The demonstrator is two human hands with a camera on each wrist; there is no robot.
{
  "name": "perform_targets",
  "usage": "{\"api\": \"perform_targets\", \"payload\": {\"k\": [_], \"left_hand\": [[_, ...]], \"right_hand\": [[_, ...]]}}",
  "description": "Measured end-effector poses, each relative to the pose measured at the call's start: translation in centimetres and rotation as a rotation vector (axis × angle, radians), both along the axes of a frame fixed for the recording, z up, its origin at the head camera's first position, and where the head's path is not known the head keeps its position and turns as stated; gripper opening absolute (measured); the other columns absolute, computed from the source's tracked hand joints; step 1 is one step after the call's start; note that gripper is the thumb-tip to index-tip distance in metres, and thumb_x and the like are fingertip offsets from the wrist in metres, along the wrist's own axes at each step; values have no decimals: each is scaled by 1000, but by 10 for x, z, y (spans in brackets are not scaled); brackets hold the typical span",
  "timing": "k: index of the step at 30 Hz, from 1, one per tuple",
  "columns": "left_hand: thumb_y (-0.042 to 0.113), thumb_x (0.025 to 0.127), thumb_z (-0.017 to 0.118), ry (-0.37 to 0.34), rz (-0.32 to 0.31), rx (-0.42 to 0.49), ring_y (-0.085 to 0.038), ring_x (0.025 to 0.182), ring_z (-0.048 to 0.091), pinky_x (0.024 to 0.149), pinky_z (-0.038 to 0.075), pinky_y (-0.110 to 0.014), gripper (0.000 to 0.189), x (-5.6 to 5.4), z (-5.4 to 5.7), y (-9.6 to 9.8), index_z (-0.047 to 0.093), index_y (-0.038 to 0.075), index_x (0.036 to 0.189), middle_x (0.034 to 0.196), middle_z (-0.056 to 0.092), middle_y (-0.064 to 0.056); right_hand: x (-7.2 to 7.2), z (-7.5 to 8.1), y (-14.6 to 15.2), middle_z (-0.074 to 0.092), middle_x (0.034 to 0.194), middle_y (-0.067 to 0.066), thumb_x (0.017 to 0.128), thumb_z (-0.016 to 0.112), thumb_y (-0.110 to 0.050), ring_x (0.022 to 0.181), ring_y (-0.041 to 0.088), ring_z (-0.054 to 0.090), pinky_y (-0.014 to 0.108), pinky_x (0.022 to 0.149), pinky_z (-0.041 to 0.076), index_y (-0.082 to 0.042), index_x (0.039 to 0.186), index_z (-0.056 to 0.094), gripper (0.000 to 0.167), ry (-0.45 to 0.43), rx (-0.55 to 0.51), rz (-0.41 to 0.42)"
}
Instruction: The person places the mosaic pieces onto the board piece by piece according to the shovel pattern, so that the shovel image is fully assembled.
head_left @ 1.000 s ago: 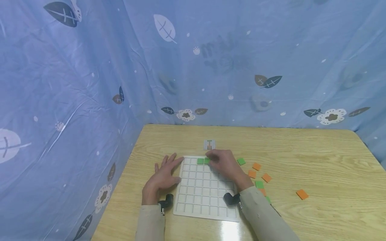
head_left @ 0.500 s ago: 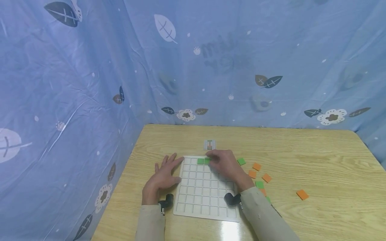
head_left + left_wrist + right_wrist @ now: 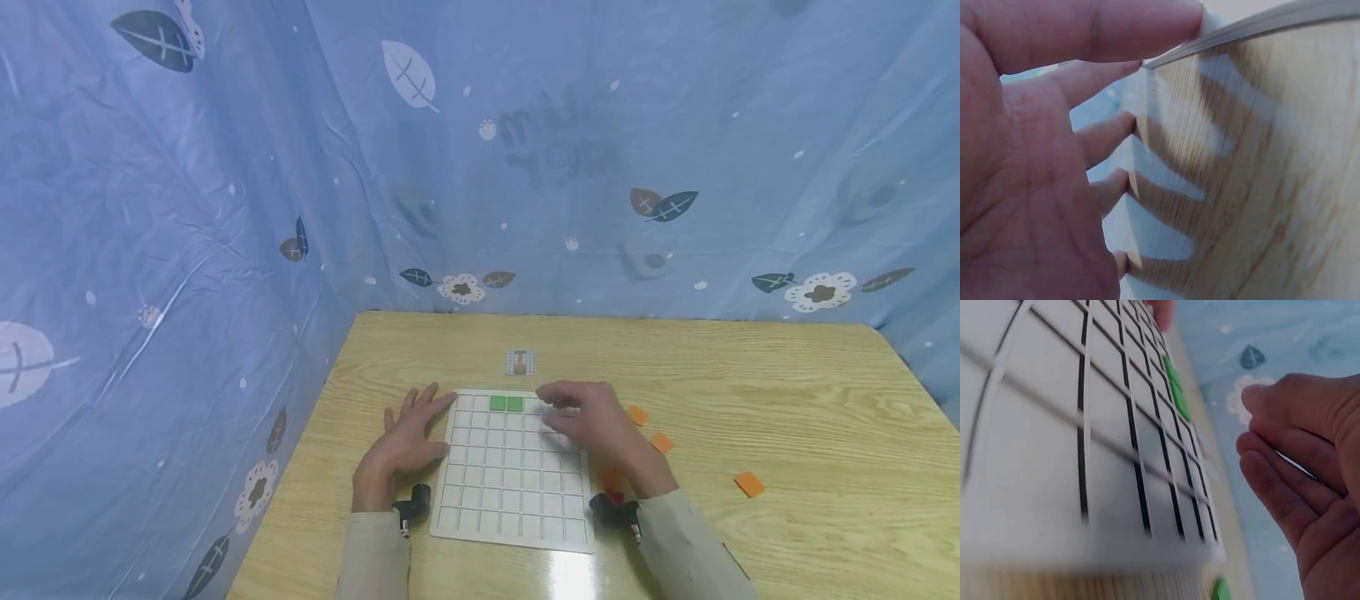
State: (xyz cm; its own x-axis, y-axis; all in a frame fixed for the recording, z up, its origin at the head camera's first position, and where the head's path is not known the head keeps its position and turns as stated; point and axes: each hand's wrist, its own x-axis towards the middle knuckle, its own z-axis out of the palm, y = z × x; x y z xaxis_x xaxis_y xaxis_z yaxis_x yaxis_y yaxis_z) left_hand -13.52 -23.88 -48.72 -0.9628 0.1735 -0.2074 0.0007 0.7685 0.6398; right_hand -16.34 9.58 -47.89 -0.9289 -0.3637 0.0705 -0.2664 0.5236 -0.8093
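At lower centre, the splayed left hand (image 3: 405, 440) likely steadies the board (image 3: 512, 479); the right hand (image 3: 600, 423) hovers empty.

I see a wooden table (image 3: 810, 392) across the lower frame; on it lie a white grid board (image 3: 512, 479), a small card (image 3: 521, 362) above, and orange tiles (image 3: 748, 483) toward the right.

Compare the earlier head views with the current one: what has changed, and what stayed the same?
The right hand has moved rightward, off the right-hand green tile, which it partly covered before and which now shows fully in the far row of the board. The left hand stays at the board's left edge; the other green tile has stayed put.
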Motion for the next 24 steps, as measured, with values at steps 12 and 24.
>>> {"api": "perform_targets", "payload": {"k": [12, 24], "left_hand": [[7, 79, 74, 3, 1, -12, -47, 171, 0, 129, -11, -79, 94, 1, 3, 1, 47, 22, 168, 183, 21, -14], [6, 78, 74, -1, 11, 8, -46, 171, -1, 129, -13, -78, 95, 1, 1, 0, 48, 24, 168, 184, 21, -14]], "right_hand": [[43, 9, 76, 82, 126, 2, 94, 87, -17, 110, 25, 81, 42, 95, 67, -12, 127, 82, 34, 86, 20, -44], [80, 9, 131, 82, 126, -3, 93, 88, -26, 112, 0, 76, 23, 86, 64, -22, 128, 81, 36, 73, 64, -89]]}}
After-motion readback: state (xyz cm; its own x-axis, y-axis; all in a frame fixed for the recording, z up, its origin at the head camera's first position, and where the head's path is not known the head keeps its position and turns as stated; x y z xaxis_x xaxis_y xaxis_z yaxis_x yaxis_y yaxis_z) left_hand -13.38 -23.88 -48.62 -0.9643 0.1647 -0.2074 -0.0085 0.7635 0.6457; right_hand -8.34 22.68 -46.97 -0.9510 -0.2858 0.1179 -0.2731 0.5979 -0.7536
